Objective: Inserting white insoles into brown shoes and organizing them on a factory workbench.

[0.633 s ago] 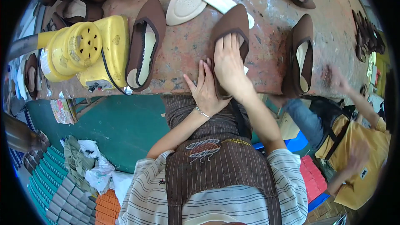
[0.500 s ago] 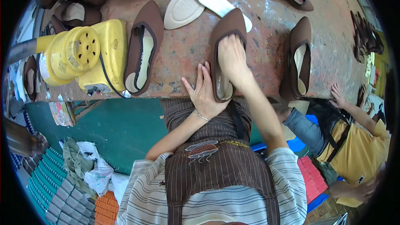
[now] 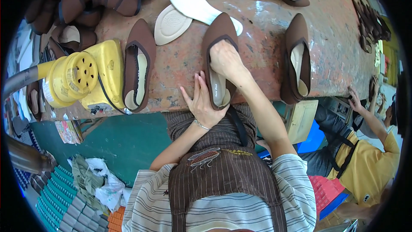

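Pressing right hand (image 3: 223, 58), fingers buried, grip unclear, inside brown shoe (image 3: 219, 38) at bench edge (image 3: 257, 60); bracing heel with open left hand (image 3: 201, 103). Risking insole creasing if shoe slides.

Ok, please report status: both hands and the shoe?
Right hand fingers inside brown flat shoe. Left hand flat against its heel side. White insoles lie beyond the toe.
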Motion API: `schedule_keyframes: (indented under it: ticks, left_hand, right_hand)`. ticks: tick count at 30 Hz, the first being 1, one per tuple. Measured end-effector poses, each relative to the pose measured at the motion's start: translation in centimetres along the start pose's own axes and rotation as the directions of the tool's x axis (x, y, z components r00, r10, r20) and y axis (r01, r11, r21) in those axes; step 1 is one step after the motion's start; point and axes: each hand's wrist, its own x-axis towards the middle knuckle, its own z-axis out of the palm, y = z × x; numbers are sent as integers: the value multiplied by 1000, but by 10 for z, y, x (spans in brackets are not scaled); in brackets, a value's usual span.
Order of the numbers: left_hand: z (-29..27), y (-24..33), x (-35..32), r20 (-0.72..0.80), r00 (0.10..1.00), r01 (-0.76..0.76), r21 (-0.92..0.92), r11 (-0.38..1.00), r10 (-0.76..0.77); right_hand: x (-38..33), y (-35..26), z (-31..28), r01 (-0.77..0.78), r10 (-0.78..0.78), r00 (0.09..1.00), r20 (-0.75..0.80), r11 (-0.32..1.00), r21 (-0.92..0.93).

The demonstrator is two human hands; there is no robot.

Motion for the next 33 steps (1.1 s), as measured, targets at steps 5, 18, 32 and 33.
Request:
schedule_keyframes:
  ticks: [5,18,32,33]
  left_hand:
    - [-48,-22,24,155,986,-37,-149,988,60]
    - [-81,-80,53,190,921,-252,-375,892,340]
    - [-75,-82,58,191,926,-213,-448,868,326]
    - [-72,-84,57,162,925,-244,-443,863,344]
  right_hand:
    - [-36,-7,11,54,-118,962,-244,966,-254]
    - [-109,-1,-14,586,-550,806,219,793,-167]
    - [-57,-60,15,660,-665,743,-78,747,-82]
    - [-58,-60,23,649,-652,743,-152,757,-75]
